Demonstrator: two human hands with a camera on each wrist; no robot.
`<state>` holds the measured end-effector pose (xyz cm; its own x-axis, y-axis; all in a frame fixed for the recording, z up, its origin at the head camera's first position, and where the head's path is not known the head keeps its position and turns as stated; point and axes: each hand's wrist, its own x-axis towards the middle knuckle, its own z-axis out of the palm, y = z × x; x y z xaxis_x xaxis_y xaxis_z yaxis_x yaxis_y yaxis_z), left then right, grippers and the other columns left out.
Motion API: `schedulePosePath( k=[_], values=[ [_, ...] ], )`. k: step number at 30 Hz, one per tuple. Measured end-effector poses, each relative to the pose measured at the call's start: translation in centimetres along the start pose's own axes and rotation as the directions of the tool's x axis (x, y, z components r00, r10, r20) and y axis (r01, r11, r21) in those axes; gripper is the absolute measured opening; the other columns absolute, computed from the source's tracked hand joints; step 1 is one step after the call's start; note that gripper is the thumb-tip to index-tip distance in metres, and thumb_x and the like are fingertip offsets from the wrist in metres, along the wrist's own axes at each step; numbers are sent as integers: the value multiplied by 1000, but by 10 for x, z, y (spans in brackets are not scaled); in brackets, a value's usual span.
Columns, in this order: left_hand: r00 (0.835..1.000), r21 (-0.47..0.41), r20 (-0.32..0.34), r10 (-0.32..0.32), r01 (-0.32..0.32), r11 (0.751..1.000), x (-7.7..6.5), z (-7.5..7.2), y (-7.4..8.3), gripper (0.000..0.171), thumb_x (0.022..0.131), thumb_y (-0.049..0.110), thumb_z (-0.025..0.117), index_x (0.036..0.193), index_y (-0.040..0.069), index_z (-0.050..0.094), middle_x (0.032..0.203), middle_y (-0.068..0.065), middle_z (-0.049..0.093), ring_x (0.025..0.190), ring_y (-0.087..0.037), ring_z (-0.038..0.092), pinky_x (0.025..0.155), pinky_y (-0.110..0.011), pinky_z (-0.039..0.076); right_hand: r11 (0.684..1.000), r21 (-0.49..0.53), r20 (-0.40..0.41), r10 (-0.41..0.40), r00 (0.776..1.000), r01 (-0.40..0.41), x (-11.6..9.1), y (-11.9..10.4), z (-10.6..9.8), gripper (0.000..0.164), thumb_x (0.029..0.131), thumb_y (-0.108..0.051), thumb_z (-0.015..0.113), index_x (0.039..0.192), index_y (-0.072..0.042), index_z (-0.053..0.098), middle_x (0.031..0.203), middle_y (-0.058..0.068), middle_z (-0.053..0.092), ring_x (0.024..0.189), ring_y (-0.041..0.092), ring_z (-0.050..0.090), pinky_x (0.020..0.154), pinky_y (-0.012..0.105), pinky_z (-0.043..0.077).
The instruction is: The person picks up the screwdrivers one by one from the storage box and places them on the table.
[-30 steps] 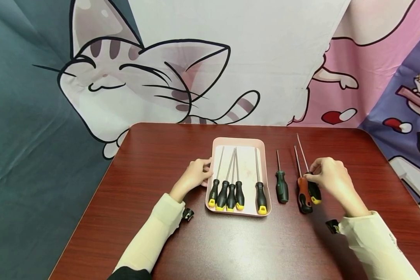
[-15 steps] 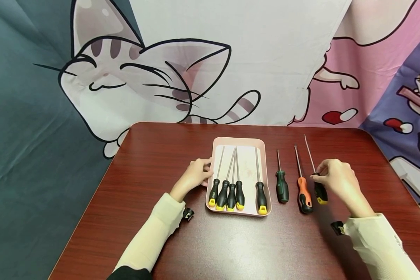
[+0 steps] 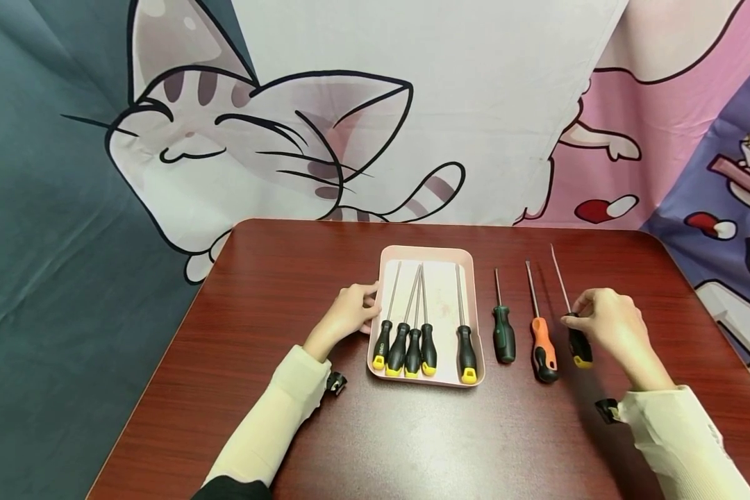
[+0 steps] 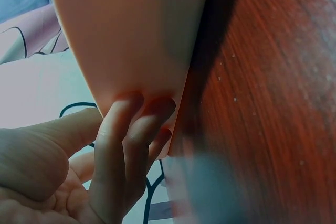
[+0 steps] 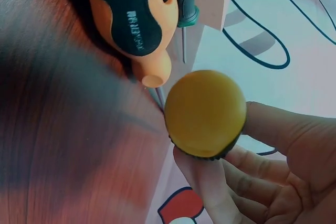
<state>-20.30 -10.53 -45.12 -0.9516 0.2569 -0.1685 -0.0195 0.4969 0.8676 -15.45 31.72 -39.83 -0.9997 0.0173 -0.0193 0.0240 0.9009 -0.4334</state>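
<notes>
My left hand (image 3: 348, 310) holds the left side of a shallow pink tray (image 3: 467, 258). In the left wrist view, several fingers (image 4: 113, 140) lie against the tray's outer wall and the thumb meets its rim. Several black screwdrivers with yellow ends lie inside, including one black screwdriver (image 3: 467, 354) apart on the right. My right hand (image 3: 609, 319) pinches the handle of another black screwdriver (image 3: 580, 349). Its yellow butt (image 5: 206, 114) faces the right wrist camera, and its shaft points away from me. An orange-and-black screwdriver (image 3: 542, 347) lies just left of it.
Between the tray and the orange screwdriver lies a dark green screwdriver (image 3: 503, 335). All stand on a reddish-brown wooden table (image 3: 275, 278). Behind the table's far edge hangs a cloth printed with cartoon cats (image 3: 506, 97).
My right hand has moved right and slightly nearer with the black screwdriver, away from the orange one, and a gap now shows between them. The left hand and tray have stayed put.
</notes>
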Motion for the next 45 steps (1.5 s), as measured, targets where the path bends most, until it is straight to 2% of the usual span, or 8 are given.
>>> schedulePosePath(
  k=[11, 23, 45],
  values=[
    [1000, -13, -5, -7, 7, 1000, 0, 1, -2, 57, 92, -5, 64, 146, 1, 47, 97, -19, 70, 60, -24, 71, 52, -30, 61, 999, -11, 8, 34, 999, -33, 0, 6, 1, 28, 79, -21, 84, 83, 2, 68, 69, 8, 63, 64, 31, 57, 48, 39, 45],
    [1000, -17, -3, -4, 4, 1000, 0, 0, -1, 56, 93, -5, 64, 146, 2, 47, 97, -19, 70, 60, -25, 71, 52, -30, 61, 998, -11, 19, 67, 998, -67, 0, 15, 4, 27, 80, -22, 83, 82, 0, 67, 67, 6, 61, 63, 28, 56, 46, 34, 42],
    [1000, -50, 4, -12, 12, 999, -1, 0, -1, 57, 93, -6, 63, 147, 0, 46, 102, -22, 70, 62, -26, 72, 52, -31, 61, 999, 1, 40, 37, 999, -37, 6, 30, 11, 25, 80, -19, 81, 83, 2, 67, 63, 3, 58, 57, 23, 53, 44, 33, 41]
  ],
)
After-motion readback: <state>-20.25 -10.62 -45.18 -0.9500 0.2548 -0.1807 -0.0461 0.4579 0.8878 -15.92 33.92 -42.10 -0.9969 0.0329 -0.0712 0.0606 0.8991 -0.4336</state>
